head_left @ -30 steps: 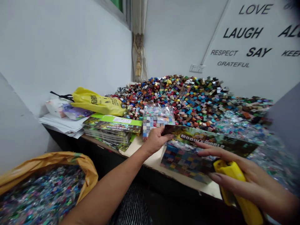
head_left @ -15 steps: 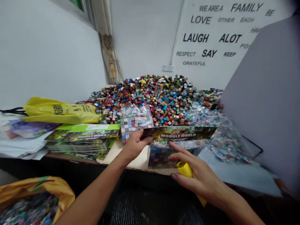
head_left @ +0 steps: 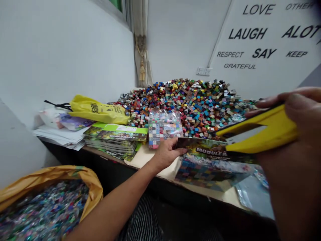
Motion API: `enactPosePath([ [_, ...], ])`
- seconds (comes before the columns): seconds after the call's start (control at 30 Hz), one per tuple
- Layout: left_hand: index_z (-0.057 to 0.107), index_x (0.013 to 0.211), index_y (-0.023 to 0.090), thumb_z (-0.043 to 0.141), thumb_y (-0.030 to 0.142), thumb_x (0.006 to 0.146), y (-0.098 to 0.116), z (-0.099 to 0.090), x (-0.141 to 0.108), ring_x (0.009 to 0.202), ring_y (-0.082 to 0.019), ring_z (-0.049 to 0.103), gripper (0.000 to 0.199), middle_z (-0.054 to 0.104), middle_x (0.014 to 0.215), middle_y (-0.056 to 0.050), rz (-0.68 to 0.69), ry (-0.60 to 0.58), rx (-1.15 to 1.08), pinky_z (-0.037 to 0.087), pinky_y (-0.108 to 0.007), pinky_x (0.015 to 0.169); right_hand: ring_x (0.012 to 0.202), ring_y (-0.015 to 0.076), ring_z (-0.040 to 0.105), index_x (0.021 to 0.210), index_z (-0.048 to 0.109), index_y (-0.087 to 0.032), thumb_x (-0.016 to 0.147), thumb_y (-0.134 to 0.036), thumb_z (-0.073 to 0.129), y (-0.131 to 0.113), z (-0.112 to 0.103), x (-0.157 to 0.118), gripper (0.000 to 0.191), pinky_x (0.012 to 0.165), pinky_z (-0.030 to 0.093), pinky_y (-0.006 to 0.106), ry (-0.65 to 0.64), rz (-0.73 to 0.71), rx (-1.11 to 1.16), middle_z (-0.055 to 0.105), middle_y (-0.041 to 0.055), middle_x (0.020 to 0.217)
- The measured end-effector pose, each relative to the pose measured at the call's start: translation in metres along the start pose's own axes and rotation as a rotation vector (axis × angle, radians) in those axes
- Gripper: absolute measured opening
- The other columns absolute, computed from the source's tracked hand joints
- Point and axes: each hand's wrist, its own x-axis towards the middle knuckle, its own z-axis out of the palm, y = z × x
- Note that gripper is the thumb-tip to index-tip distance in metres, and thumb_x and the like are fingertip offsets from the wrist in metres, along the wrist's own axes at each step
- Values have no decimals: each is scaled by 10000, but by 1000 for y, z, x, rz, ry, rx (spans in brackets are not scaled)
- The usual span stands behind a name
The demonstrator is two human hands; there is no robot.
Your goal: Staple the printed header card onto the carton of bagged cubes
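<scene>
Pinching a printed card, yellow stapler held up

The left hand (head_left: 167,154) grips the edge of the Module World card (head_left: 204,149) atop a clear bag of tiles (head_left: 208,172), keeping both steady on a cream sheet (head_left: 147,160); the right hand (head_left: 293,167) closes around the yellow stapler (head_left: 260,134), clear above the card

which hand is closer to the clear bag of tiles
Left hand: on the Module World card, just below the clear bag of tiles. Right hand: holding a yellow stapler, far to its right.
</scene>
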Motion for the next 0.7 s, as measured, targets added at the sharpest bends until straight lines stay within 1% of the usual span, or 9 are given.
enactPosePath([
  [0.1, 690, 1039, 128, 679, 291, 780, 1, 1, -1, 938, -220, 649, 307, 735, 987, -71, 18, 24, 56, 492, -342, 871, 659, 153, 631, 832, 558, -215, 728, -251, 696, 11, 28, 3, 176, 656, 538, 319, -2, 29, 223, 616, -9, 743],
  [0.17, 694, 1047, 144, 670, 291, 793, -2, 2, -1, 939, -218, 649, 294, 734, 989, -61, 33, 33, 85, 493, -333, 862, 599, 141, 610, 843, 567, -200, 708, -287, 732, 21, 41, 2, 230, 567, 503, 286, -48, 69, 249, 619, -13, 728],
  [0.23, 693, 1059, 160, 668, 293, 800, -6, 3, -1, 938, -214, 649, 291, 733, 992, -54, 50, 27, 104, 497, -328, 856, 574, 127, 590, 856, 587, -194, 703, -323, 758, 30, 49, -1, 264, 525, 472, 262, -120, 114, 205, 616, -12, 737],
  [0.33, 688, 1060, 169, 671, 307, 805, -10, 2, -1, 900, -205, 647, 291, 729, 953, -46, 69, 25, 150, 504, -317, 817, 570, 112, 571, 847, 624, -191, 706, -356, 779, 39, 54, -7, 266, 510, 458, 237, -185, 129, 111, 612, -12, 725],
  [0.47, 678, 1008, 157, 671, 307, 806, -9, 2, -1, 825, -190, 626, 252, 712, 884, -41, 91, 61, 203, 494, -297, 744, 580, 120, 581, 831, 641, -198, 714, -365, 775, 42, 58, -13, 244, 495, 462, 229, -187, 67, 49, 611, -17, 696],
  [0.57, 663, 1012, 157, 671, 288, 803, -7, 3, -2, 803, -178, 607, 247, 701, 875, -36, 120, 71, 193, 481, -285, 718, 580, 123, 591, 827, 641, -201, 717, -356, 765, 42, 62, -12, 227, 500, 475, 235, -203, 54, 29, 613, -21, 696],
  [0.63, 660, 1007, 161, 674, 283, 800, -7, 3, -3, 787, -172, 598, 241, 695, 851, -28, 122, 73, 191, 475, -281, 710, 575, 126, 593, 824, 643, -199, 706, -349, 771, 42, 62, -9, 230, 505, 481, 244, -181, 38, 23, 622, -19, 698],
  [0.7, 661, 992, 163, 676, 283, 796, -7, 3, -3, 766, -166, 590, 230, 690, 827, -21, 109, 75, 195, 470, -276, 697, 557, 129, 587, 813, 639, -199, 688, -340, 778, 43, 61, -4, 235, 498, 478, 252, -129, 26, 44, 629, -17, 692],
])
